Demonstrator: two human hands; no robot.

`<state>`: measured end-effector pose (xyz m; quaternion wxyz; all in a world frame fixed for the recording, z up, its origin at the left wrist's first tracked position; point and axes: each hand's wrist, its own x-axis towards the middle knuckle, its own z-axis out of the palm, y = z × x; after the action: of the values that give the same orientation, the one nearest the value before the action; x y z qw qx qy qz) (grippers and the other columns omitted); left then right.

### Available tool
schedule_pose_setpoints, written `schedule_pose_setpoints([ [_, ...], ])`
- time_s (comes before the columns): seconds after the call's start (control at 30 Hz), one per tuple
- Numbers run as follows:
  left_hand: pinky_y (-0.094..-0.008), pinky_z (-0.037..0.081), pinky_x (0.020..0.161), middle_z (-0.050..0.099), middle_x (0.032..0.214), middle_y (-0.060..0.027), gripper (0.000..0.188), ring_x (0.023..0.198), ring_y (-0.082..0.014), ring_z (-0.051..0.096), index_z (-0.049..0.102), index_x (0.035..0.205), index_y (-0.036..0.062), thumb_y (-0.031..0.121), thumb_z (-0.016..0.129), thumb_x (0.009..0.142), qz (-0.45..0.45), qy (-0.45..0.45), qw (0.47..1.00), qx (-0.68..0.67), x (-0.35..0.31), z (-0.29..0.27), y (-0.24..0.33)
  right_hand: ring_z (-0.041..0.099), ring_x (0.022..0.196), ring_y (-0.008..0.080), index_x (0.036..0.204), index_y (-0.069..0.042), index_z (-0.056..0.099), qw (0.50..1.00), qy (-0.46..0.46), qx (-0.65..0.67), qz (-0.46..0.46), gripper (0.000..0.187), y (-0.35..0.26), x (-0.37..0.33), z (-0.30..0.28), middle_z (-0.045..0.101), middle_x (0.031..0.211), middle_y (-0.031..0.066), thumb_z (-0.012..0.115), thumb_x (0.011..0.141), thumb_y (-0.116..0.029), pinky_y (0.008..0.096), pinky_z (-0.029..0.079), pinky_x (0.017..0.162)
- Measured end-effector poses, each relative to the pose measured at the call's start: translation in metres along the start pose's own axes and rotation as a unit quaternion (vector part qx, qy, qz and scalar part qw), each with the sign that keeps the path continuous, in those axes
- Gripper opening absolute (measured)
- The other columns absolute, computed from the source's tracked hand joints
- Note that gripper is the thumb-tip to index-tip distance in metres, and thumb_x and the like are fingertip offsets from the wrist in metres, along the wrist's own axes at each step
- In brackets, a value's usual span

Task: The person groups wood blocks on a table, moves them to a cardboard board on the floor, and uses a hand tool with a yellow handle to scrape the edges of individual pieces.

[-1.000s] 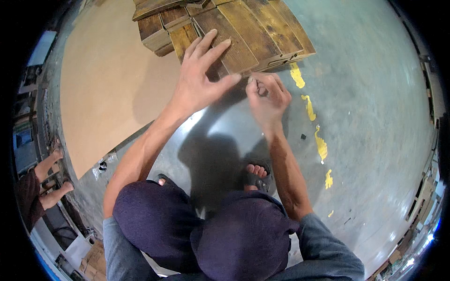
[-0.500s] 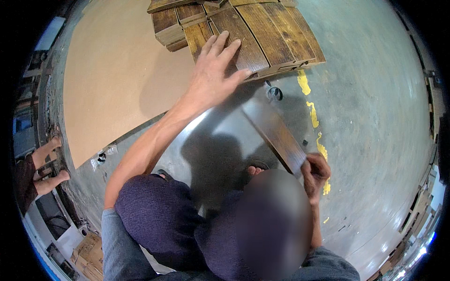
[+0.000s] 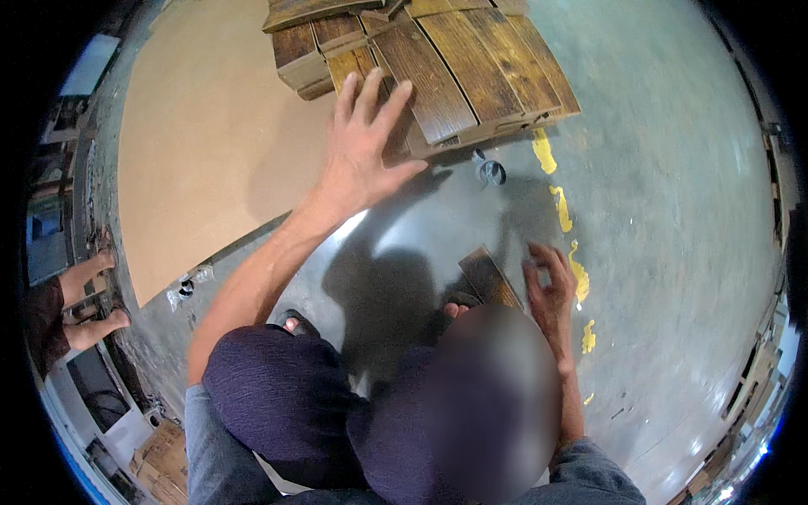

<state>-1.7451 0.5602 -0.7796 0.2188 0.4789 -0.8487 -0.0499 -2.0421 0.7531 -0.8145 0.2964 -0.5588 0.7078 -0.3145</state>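
Dark brown wood-grain planks (image 3: 425, 71) lie stacked in a pile at the top of the view. My left hand (image 3: 362, 156) reaches to the pile's near edge, fingers spread, holding nothing. Its fingertips overlap the planks; whether they touch is unclear. Farther down, a single short plank (image 3: 488, 273) is beside my right foot, its lower end hidden behind my knee. Just right of that plank is my right hand (image 3: 551, 290), its fingers loosely curved and apart, with nothing visible in them.
A large brown sheet of board (image 3: 202, 160) covers the floor at left, reaching to the pile. A small roll of tape (image 3: 491, 171) lies before the pile. Yellow marks (image 3: 562, 209) run along the grey floor at right. Another person's feet (image 3: 97, 324) show at far left.
My right hand has let go of the plank, which is now lower, beside my right foot. My left hand has drawn back a little toward me and to the left on the pile.
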Motion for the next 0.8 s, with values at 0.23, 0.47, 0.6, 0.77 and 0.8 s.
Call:
schedule_pose_setpoints([
  [0.23,-0.0608,0.027,0.117,0.036,0.155,-0.0247,0.090,0.146,-0.0502,0.023,0.046,0.148,0.0079,0.036,0.085,0.071,-0.042,0.006,0.999,-0.029,-0.011,-0.002,-0.003,0.043,0.136,0.0377,0.131,-0.011,0.062,0.922,0.127,-0.085,-0.356,0.057,-0.114,0.120,0.069,0.051,0.143,0.0169,0.078,0.076,-0.009,0.0525,0.036,0.107],
  [0.47,-0.0622,0.030,0.112,0.043,0.152,-0.0194,0.087,0.145,-0.0469,0.029,0.048,0.145,0.0067,0.038,0.083,0.072,-0.009,0.021,0.998,-0.060,-0.008,-0.001,0.004,0.042,0.136,0.0349,0.122,-0.014,0.068,0.916,0.113,-0.166,-0.348,0.044,-0.105,0.118,0.083,0.055,0.141,0.0112,0.076,0.079,-0.018,0.0513,0.030,0.104],
  [0.6,-0.0629,0.030,0.110,0.043,0.150,-0.0200,0.082,0.144,-0.0461,0.031,0.048,0.145,0.0071,0.034,0.082,0.075,0.008,0.004,0.998,-0.064,-0.020,0.000,0.005,0.045,0.133,0.0330,0.122,-0.016,0.068,0.902,0.144,-0.134,-0.384,0.048,-0.097,0.121,0.081,0.056,0.140,0.0096,0.079,0.075,-0.015,0.0477,0.030,0.103],
  [0.77,-0.0527,0.030,0.117,0.038,0.154,-0.0261,0.086,0.147,-0.0445,0.029,0.042,0.149,0.0034,0.027,0.082,0.076,-0.031,0.011,0.997,-0.069,-0.006,0.001,0.005,0.046,0.131,0.0326,0.119,-0.014,0.070,0.895,0.201,-0.121,-0.380,0.048,-0.106,0.127,0.084,0.058,0.138,0.0098,0.081,0.073,-0.012,0.0464,0.034,0.102],
  [0.8,-0.0518,0.029,0.118,0.037,0.155,-0.0263,0.089,0.147,-0.0447,0.029,0.040,0.150,0.0023,0.027,0.082,0.076,-0.047,0.026,0.994,-0.097,-0.008,-0.001,0.004,0.048,0.130,0.0323,0.119,-0.012,0.069,0.904,0.192,-0.106,-0.367,0.046,-0.108,0.125,0.082,0.058,0.136,0.0109,0.080,0.074,-0.011,0.0464,0.036,0.101],
])
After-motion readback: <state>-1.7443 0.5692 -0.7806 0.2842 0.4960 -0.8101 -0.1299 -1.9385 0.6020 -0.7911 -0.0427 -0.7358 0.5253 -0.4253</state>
